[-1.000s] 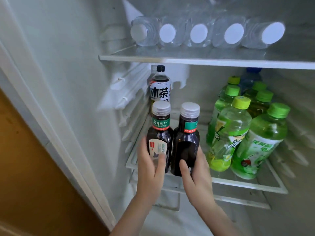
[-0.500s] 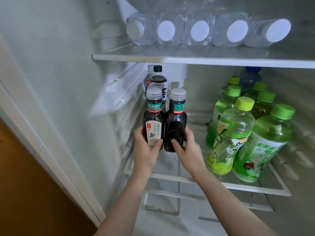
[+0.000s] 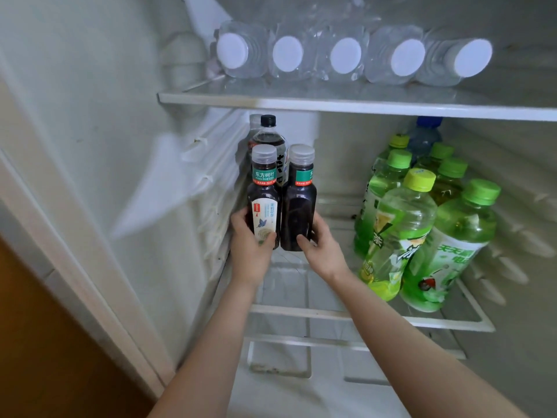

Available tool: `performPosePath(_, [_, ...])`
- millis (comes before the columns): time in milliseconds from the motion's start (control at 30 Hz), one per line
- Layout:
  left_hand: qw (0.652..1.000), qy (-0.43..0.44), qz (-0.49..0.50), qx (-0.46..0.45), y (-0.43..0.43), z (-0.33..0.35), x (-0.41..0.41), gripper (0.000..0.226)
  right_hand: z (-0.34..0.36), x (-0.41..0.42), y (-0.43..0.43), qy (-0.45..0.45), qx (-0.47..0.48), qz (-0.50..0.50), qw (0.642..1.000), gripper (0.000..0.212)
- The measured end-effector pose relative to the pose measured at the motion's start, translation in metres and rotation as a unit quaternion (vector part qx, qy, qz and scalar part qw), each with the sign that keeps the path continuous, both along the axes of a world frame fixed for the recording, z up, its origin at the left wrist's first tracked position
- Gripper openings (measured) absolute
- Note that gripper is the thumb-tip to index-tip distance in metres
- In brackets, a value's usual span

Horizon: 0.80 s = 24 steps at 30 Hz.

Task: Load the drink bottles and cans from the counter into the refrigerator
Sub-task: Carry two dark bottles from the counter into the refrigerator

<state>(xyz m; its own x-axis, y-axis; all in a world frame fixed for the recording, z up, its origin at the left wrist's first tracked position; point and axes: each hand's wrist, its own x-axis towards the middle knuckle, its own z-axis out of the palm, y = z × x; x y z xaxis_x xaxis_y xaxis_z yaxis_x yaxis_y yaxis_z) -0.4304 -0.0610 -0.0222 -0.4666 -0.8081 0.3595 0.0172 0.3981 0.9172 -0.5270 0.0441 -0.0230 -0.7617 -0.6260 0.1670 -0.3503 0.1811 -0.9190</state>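
Two dark tea bottles with grey caps stand side by side at the left of the refrigerator's glass middle shelf point(image 3: 370, 319). My left hand point(image 3: 250, 251) is wrapped around the base of the left dark bottle point(image 3: 264, 194), whose white label faces me. My right hand point(image 3: 324, 248) grips the base of the right dark bottle point(image 3: 299, 203). Directly behind them stands a black-capped tea bottle point(image 3: 268, 132), partly hidden.
Several green-capped green tea bottles point(image 3: 398, 233) crowd the shelf's right side, with a blue-capped bottle point(image 3: 425, 137) behind them. Several water bottles point(image 3: 345, 55) lie on their sides on the upper shelf point(image 3: 331, 104). The fridge's ribbed left wall point(image 3: 211, 188) is close to my left hand.
Both hands have pushed the two dark bottles deeper onto the middle shelf, from its front edge to just in front of the black-capped bottle.
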Motion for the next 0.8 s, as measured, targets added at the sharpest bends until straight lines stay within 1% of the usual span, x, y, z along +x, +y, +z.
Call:
performPosePath(67, [1.0,-0.029,0.005,0.011,0.001,0.002,0.004,0.058,0.002,0.007,0.005,-0.016,0.024,-0.007,1.0,0.048])
performPosePath(133, [0.999,-0.033,0.027,0.005,0.01,0.002,0.012,0.062,0.001,0.019,0.014,-0.029,0.04,-0.024,0.998,0.048])
performPosePath(200, [0.998,0.004,0.051,-0.041,0.028,0.0,0.027,0.058,0.001,0.039,0.029,-0.047,0.045,-0.049,0.997,0.056])
performPosePath(233, [0.996,0.029,0.053,-0.065,0.04,-0.004,0.036,0.054,0.0,0.05,0.041,-0.042,0.04,-0.061,0.996,0.054])
performPosePath(300, [0.993,0.061,0.019,-0.094,0.065,-0.015,0.055,0.045,-0.004,0.075,0.07,0.013,0.018,-0.083,0.996,0.04])
performPosePath(367, [0.986,0.064,-0.037,-0.148,0.088,-0.031,0.073,0.036,-0.012,0.099,0.103,0.126,0.01,-0.101,0.987,0.026])
performPosePath(433, [0.971,0.059,-0.102,-0.206,0.107,-0.048,0.086,0.028,-0.026,0.118,0.136,0.226,0.02,-0.12,0.967,0.021])
performPosePath(500, [0.956,0.06,-0.155,-0.24,0.124,-0.064,0.094,0.02,-0.046,0.132,0.168,0.261,0.042,-0.147,0.953,0.021])
performPosePath(567, [0.945,0.06,-0.204,-0.25,0.144,-0.079,0.097,0.018,-0.069,0.146,0.204,0.236,0.079,-0.198,0.948,0.021])
performPosePath(667, [0.927,0.038,-0.319,-0.196,0.177,-0.103,0.097,0.019,-0.108,0.173,0.26,0.153,0.163,-0.276,0.935,0.023])
performPosePath(733, [0.906,-0.026,-0.393,-0.156,0.199,-0.127,0.1,0.017,-0.135,0.196,0.296,0.064,0.257,-0.297,0.918,0.025])
performPosePath(767, [0.89,-0.08,-0.428,-0.138,0.209,-0.142,0.102,0.015,-0.147,0.21,0.313,-0.003,0.303,-0.298,0.905,0.024])
performPosePath(800, [0.865,-0.152,-0.466,-0.105,0.219,-0.157,0.105,0.014,-0.159,0.224,0.328,-0.076,0.342,-0.295,0.889,0.021])
